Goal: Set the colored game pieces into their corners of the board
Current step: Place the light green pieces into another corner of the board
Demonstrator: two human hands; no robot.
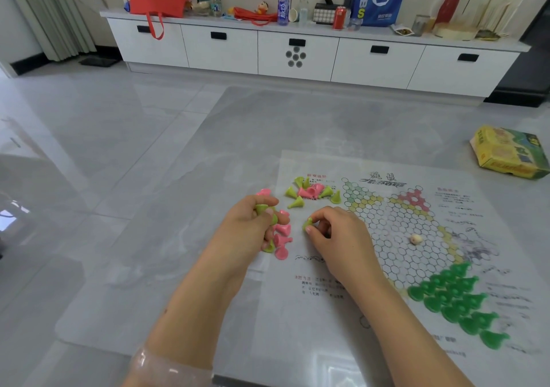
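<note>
Both hands busy: left hand [253, 222] clutches a bunch of pink and lime pieces [279, 234]. Right hand [333, 231] pinches one lime piece [308, 224] beside the board [395, 231].

One board [395, 237], one box [509, 155], two hands; the pieces overlap too much to count.

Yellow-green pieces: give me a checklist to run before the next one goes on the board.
1. Piece in right hand: ok, its fingers pinch a yellow-green piece.
2. Left hand: ok, it holds another yellow-green piece, with pink pieces beside it.
3. Yellow corner free: ok, no pieces stand on it.
4. Green pieces seated: ok, they fill the near corner.
5. Board centre: not ok, a small pale object lies there.
6. Loose pile: not ok, yellow-green and pink mixed, off the grid.
</note>
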